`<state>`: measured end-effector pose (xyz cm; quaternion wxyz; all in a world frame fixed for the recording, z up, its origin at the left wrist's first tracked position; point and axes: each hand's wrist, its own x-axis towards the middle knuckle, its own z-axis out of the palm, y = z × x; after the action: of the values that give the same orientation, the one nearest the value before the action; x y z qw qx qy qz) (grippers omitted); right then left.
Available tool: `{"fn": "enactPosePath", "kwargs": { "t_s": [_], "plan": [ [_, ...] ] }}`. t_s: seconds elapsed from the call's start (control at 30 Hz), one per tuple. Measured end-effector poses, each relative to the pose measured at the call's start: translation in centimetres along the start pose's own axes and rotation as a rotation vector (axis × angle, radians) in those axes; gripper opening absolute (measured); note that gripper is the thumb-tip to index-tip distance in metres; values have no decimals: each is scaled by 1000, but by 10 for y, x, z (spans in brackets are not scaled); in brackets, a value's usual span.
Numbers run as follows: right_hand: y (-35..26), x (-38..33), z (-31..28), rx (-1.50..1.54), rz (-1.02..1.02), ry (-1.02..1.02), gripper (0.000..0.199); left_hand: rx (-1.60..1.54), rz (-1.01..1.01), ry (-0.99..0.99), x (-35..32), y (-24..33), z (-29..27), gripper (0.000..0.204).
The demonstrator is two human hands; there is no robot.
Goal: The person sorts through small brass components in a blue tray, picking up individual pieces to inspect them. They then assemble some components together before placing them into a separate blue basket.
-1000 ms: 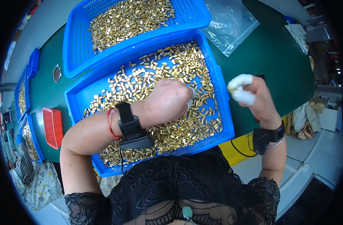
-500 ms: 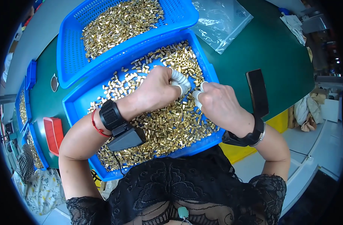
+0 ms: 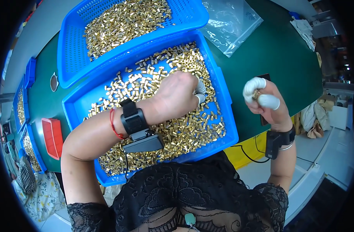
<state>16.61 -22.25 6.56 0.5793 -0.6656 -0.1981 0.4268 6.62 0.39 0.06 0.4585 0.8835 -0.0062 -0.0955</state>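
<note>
Right hand [image 3: 275,105] pinches one part [image 3: 256,94] (small, shiny, gold-coloured, partly hidden) between white-covered fingertips [image 3: 269,101], right of the tray [image 3: 224,92]; left hand [image 3: 179,93] curls over the tray; whether it grips anything cannot be told

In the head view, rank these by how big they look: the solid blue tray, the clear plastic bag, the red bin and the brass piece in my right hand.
1. Solid blue tray
2. Clear plastic bag, though the top edge cuts it off
3. Red bin
4. Brass piece in your right hand, partly hidden
</note>
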Motion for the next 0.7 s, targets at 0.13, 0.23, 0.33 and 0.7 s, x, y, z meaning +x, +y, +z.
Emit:
{"fn": "enactPosePath", "kwargs": {
  "t_s": [0.13,0.23,0.33,0.7],
  "plan": [
    [8,2,3,89,61,38,13,290,100,30,1,5,14,12],
    [24,12,18,-372,-110,101,10,342,100,67,1,8,19,13],
    [24,13,35,-1102,-319,195,9,308,98,45,0,5,17,14],
    [34,31,50,-1569,-511,112,5,-882,-350,-294,-3,-12,-36,11]
  ]
}}
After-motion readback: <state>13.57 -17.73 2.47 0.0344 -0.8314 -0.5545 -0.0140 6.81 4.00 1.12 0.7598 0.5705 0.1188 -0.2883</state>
